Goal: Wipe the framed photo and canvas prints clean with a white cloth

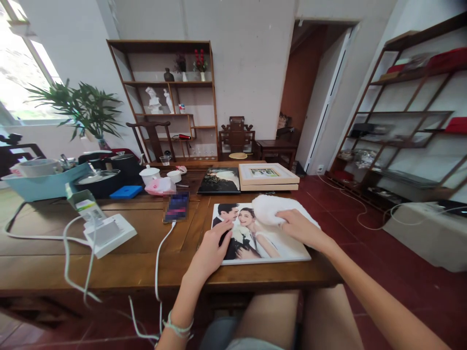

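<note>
A large printed photo board (262, 243) of a couple lies flat at the near right edge of the wooden table (120, 262). My left hand (211, 250) rests flat on the board's left part, fingers stretched out and holding nothing. My right hand (301, 227) is closed on a fluffy white cloth (269, 209), which presses on the board's upper right area.
Behind the board lie a dark photo print (220, 181) and stacked framed pictures (268, 176). A phone (176, 207) on a white cable, a white charger block (107, 234), a pink pouch (159, 186), tea ware and a blue basin (44, 184) fill the left side. Shelves line both walls.
</note>
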Tool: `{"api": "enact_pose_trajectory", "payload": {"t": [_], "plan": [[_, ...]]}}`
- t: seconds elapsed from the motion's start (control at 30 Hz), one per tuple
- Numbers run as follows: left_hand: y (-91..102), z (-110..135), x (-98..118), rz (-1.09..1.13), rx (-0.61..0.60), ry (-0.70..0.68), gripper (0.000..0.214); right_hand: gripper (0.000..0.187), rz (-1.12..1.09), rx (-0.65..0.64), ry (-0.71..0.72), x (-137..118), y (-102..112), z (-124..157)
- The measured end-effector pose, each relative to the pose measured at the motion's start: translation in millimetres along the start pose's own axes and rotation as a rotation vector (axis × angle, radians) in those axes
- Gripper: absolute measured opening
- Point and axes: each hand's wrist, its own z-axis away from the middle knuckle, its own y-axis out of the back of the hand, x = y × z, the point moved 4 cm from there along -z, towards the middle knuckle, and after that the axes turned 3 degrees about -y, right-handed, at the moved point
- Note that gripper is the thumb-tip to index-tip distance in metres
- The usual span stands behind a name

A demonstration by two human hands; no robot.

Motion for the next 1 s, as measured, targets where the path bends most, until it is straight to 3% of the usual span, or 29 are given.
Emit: {"api": "enact_pose_trajectory", "payload": {"t": [0.2, 0.33, 0.43, 0.77, 0.9, 1.0], "plan": [[0.0, 0.1, 1.5, -0.005, -0.005, -0.015, 0.028, 0.041, 0.032, -0.094, -0.025, -22.3, -8.4, 94.9], [1.2, 0.3, 3.2, -0.003, 0.002, -0.05, 0.027, 0.043, -0.01, -0.107, -0.044, -25.3, -7.9, 111.0], [2.2, 0.7, 3.3, -0.005, 0.007, -0.06, 0.026, 0.04, -0.007, -0.083, -0.041, -17.0, -6.6, 86.6], [2.7, 1.3, 2.4, 0.011, -0.004, -0.041, 0.025, 0.03, 0.01, -0.019, 0.081, 6.2, -0.9, -45.5], [1.7, 1.6, 0.8, -0.003, -0.012, -0.038, 0.026, 0.031, 0.031, 0.007, 0.063, 10.4, -1.3, -70.0], [1.6, 1.8, -0.7, 0.009, 0.004, -0.035, 0.025, 0.032, 0.055, 0.004, 0.066, 4.9, -2.8, -67.2]]}}
